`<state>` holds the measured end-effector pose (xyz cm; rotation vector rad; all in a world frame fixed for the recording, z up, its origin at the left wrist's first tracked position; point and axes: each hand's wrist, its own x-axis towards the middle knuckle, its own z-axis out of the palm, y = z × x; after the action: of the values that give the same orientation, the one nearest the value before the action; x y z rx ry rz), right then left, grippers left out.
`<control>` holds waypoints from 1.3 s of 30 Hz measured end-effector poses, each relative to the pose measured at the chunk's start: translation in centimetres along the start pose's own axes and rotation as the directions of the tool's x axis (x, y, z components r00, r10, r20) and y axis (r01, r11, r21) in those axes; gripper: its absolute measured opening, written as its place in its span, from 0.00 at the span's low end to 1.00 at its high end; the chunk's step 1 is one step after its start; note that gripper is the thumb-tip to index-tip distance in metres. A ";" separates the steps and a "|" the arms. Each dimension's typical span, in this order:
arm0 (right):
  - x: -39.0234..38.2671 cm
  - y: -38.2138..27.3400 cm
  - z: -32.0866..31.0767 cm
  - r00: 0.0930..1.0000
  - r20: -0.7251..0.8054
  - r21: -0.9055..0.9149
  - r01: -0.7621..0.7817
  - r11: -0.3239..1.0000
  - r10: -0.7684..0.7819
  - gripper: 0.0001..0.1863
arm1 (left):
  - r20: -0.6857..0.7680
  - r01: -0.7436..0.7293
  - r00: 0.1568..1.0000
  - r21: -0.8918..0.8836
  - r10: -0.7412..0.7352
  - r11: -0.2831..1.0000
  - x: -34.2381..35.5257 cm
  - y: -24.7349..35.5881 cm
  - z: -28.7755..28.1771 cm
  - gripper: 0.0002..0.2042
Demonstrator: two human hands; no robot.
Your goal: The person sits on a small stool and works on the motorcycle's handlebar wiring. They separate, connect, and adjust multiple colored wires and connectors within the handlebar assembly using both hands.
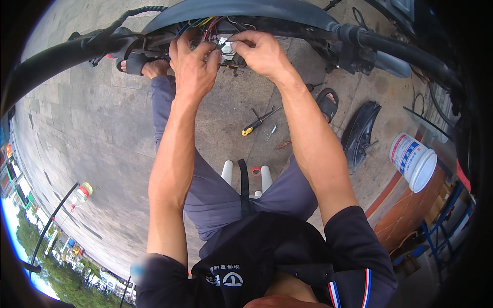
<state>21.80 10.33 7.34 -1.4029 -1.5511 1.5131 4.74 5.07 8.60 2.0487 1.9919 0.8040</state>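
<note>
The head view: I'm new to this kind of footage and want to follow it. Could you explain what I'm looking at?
There is no robot here. One fisheye camera, worn on a person's head, looks down, so straight edges bend near the rim. The left hand and right hand are bare and meet under a dark curved panel with black bars to either side. Their fingertips seem to pinch something thin and dark, too small to identify, beside coloured wires. On the paved ground, between the forearms, lies a screwdriver with a yellow-and-black handle. Farther right are a black curved part and a white bucket.
</note>
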 end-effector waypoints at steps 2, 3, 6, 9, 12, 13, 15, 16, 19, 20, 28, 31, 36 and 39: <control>-0.1 -0.2 -0.2 1.000 0.007 -0.056 0.021 0.998 -0.020 0.11 | 0.014 0.000 1.000 0.010 0.000 1.000 0.0 0.0 -0.1 0.08; -0.1 -0.3 -0.2 1.000 0.013 -0.054 0.016 0.998 -0.015 0.11 | 0.022 -0.001 1.000 0.018 0.001 1.000 0.0 0.0 -0.1 0.08; 0.0 -0.2 -0.1 0.999 0.018 -0.056 0.032 0.998 -0.031 0.11 | 0.045 -0.007 0.999 0.045 0.005 0.999 0.0 0.0 -0.1 0.08; 0.1 0.1 0.1 0.998 0.010 -0.058 0.061 0.996 -0.060 0.11 | 0.062 -0.016 0.998 0.065 0.012 0.998 0.0 -0.1 -0.2 0.08; 0.1 0.3 0.4 0.996 -0.007 -0.061 0.092 0.994 -0.093 0.10 | 0.067 -0.026 0.998 0.063 0.021 0.998 0.0 -0.3 -0.2 0.09; 0.1 0.3 0.5 0.995 -0.015 -0.067 0.101 0.993 -0.103 0.10 | 0.066 -0.033 0.997 0.062 0.029 0.998 0.0 -0.3 -0.2 0.09; 0.1 0.3 0.5 0.995 -0.010 -0.058 0.094 0.994 -0.095 0.10 | 0.063 -0.039 0.997 0.062 0.035 0.997 0.0 -0.4 -0.2 0.09; 0.1 0.3 0.5 0.997 0.005 -0.045 0.077 0.996 -0.077 0.10 | 0.062 -0.038 0.998 0.063 0.034 0.997 0.0 -0.4 -0.2 0.09; 0.1 0.2 0.4 0.998 0.028 -0.025 0.048 0.999 -0.047 0.10 | 0.059 -0.041 0.998 0.059 0.037 0.997 0.0 -0.4 -0.2 0.09; 0.1 0.2 0.4 0.999 0.032 -0.023 0.043 0.999 -0.042 0.10 | 0.058 -0.042 0.998 0.057 0.039 0.997 0.0 -0.4 -0.2 0.09; 0.1 0.2 0.5 0.998 0.037 0.024 0.046 0.999 -0.047 0.09 | 0.070 -0.054 0.996 0.027 0.052 0.998 0.2 -0.6 -0.6 0.09; 0.1 0.2 0.6 0.998 0.037 0.037 0.045 0.998 -0.047 0.09 | 0.080 -0.061 0.995 0.033 0.059 0.998 0.3 -0.6 -0.7 0.09; 0.2 0.1 0.8 0.997 0.029 0.050 0.064 0.997 -0.065 0.09 | 0.094 -0.059 0.994 0.056 0.053 0.997 0.4 -0.6 -0.7 0.09; 0.1 0.1 0.8 0.998 0.039 0.051 0.052 0.997 -0.054 0.09 | 0.100 -0.059 0.994 0.061 0.053 0.996 0.4 -0.5 -0.8 0.09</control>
<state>21.08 10.15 7.03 -1.3004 -1.5513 1.5465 3.92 5.36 9.13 2.1438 1.9394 0.6447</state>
